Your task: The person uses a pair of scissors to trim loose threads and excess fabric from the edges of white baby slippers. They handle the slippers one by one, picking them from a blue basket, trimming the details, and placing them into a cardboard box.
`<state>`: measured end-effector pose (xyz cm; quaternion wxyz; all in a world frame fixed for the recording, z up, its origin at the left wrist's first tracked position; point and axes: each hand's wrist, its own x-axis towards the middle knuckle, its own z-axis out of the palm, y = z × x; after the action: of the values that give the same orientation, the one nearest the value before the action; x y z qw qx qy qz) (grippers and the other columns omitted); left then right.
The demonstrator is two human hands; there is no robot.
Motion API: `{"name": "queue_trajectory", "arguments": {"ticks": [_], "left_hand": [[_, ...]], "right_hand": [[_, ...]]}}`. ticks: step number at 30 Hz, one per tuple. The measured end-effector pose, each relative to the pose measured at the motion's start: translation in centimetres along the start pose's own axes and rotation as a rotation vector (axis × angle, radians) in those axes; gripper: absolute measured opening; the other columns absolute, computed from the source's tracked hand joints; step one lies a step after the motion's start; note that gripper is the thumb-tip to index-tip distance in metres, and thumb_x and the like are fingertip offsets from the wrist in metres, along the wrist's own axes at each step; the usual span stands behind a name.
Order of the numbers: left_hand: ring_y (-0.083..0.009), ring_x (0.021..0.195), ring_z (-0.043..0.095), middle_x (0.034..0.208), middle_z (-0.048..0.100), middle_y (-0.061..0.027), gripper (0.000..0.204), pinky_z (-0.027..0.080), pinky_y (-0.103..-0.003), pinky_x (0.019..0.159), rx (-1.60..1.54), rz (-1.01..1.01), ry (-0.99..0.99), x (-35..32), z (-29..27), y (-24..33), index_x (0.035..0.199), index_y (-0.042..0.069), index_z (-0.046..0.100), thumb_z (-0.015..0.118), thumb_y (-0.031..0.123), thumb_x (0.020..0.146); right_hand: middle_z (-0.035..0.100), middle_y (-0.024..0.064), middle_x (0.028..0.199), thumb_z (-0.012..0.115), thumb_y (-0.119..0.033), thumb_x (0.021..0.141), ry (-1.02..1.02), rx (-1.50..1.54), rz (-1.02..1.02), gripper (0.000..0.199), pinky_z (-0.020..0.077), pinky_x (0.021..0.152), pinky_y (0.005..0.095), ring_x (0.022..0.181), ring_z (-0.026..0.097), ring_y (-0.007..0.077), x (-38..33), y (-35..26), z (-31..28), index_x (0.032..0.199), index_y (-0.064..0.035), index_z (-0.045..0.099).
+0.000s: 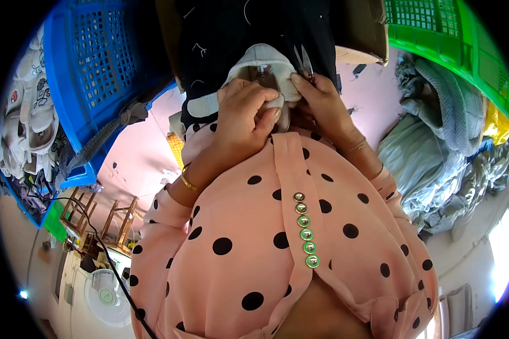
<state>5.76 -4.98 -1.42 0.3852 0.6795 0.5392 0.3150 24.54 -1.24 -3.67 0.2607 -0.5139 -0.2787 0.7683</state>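
A white cloth shoe [261, 55], its opening facing up and a coloured print inside, rests over the dark cloth on my lap. My left hand [243, 116] pinches the near part of its rim, fingers curled inward. On the shoe's right side, my right hand [327, 107] presses the edge with its thumb. That same hand also keeps a pair of small scissors [304, 61] in its grip, blades pointing away from me and slightly apart. The lower part of the shoe is hidden behind my hands.
A blue plastic crate [68, 85] stands at the left, with white printed shoes [37, 121] beyond it. At the right are a green crate [435, 39] and heaped grey cloth [424, 158]. Loose threads lie on the dark cloth [209, 28]. Wooden stools [121, 220] and a fan [106, 296] appear lower left.
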Motion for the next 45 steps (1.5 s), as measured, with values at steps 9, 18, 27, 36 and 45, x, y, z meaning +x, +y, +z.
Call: {"name": "queue_trajectory", "arguments": {"ticks": [9, 18, 27, 36, 45], "left_hand": [[-0.0205, 0.086, 0.058, 0.086, 0.069, -0.0007, 0.019, 0.039, -0.035, 0.079, 0.171, 0.110, 0.046, 0.1, 0.8, -0.5, 0.089, 0.008, 0.071, 0.077, 0.008, 0.070], [-0.0196, 0.083, 0.059, 0.083, 0.070, -0.0003, 0.017, 0.040, -0.035, 0.078, 0.205, 0.129, 0.050, 0.4, 1.1, -0.1, 0.087, 0.009, 0.071, 0.077, 0.008, 0.070], [-0.0206, 0.081, 0.058, 0.077, 0.066, 0.0001, 0.014, 0.039, -0.035, 0.079, 0.230, 0.137, 0.074, 0.4, 1.4, 0.4, 0.083, 0.009, 0.070, 0.077, 0.007, 0.071], [-0.0218, 0.080, 0.057, 0.076, 0.063, 0.0004, 0.015, 0.039, -0.037, 0.077, 0.255, 0.178, 0.071, 0.3, 1.7, 0.0, 0.079, 0.011, 0.065, 0.077, 0.008, 0.071], [-0.0230, 0.083, 0.057, 0.080, 0.064, -0.0004, 0.016, 0.039, -0.037, 0.079, 0.217, 0.219, 0.074, 0.3, 1.7, -0.1, 0.082, 0.010, 0.065, 0.077, 0.007, 0.072]], "right_hand": [[0.061, 0.0046, 0.072, 0.076, -0.024, 0.081, 0.378, -1.503, -0.876, 0.033, 0.0507, 0.049, 0.0326, 0.058, 0.064, 0.0240, -1.2, -2.1, -0.4, 0.101, -0.0105, 0.054], [0.056, 0.0042, 0.061, 0.068, -0.044, 0.086, 0.135, -1.869, -0.760, 0.038, 0.0466, 0.046, 0.0325, 0.054, 0.060, 0.0206, -2.7, -4.2, -1.9, 0.078, -0.0118, 0.050], [0.056, 0.0019, 0.053, 0.059, -0.046, 0.092, 0.010, -1.918, -0.713, 0.039, 0.0453, 0.043, 0.0272, 0.049, 0.062, 0.0174, -4.2, -5.8, -1.5, 0.072, -0.0136, 0.051], [0.052, 0.0019, 0.046, 0.055, -0.045, 0.096, 0.036, -1.991, -0.544, 0.040, 0.0403, 0.038, 0.0278, 0.040, 0.057, 0.0180, -4.7, -5.6, -0.1, 0.072, -0.0129, 0.054], [0.054, 0.0018, 0.047, 0.055, -0.045, 0.096, 0.158, -1.856, -0.451, 0.039, 0.0419, 0.038, 0.0282, 0.041, 0.058, 0.0180, -5.6, -4.2, 0.8, 0.075, -0.0124, 0.054]]}}
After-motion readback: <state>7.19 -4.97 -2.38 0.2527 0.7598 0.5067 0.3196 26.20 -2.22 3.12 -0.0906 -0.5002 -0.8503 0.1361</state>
